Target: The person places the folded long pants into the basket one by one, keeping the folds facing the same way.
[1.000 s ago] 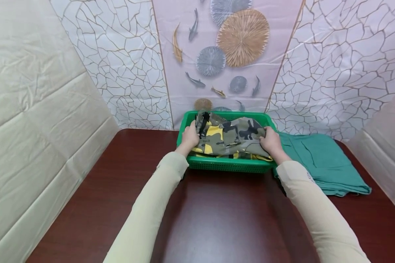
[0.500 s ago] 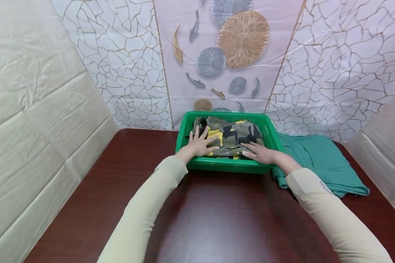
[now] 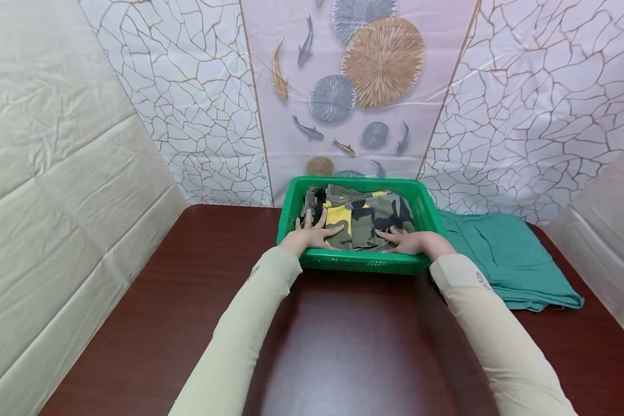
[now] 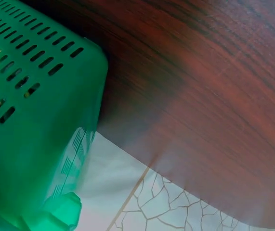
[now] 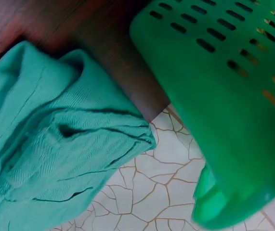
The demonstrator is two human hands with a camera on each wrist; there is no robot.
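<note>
A folded camouflage garment [image 3: 364,222] in grey, black and yellow lies inside a green plastic basket [image 3: 359,263]. My left hand [image 3: 314,234] rests on the garment's near left part, fingers spread. On its near right part lies my right hand [image 3: 408,241], with fingers extended and its wrist over the basket's rim. Neither hand grips the cloth. The left wrist view has only the slotted basket wall [image 4: 55,96] and the tabletop, with no hand visible. The right wrist view catches the other end of the basket [image 5: 214,96], also without a hand.
To the right of the basket lies a folded green cloth [image 3: 515,260], seen close up as green cloth [image 5: 70,144] in the right wrist view. A patterned backdrop [image 3: 213,104] hangs behind the dark wooden table [image 3: 359,346]. Pale fabric [image 3: 67,202] flanks the left side.
A second ago both hands gripped the garment's sides above the basket. They let go, and it sits lower inside. Both hands moved onto its near part, pressing with spread fingers.
</note>
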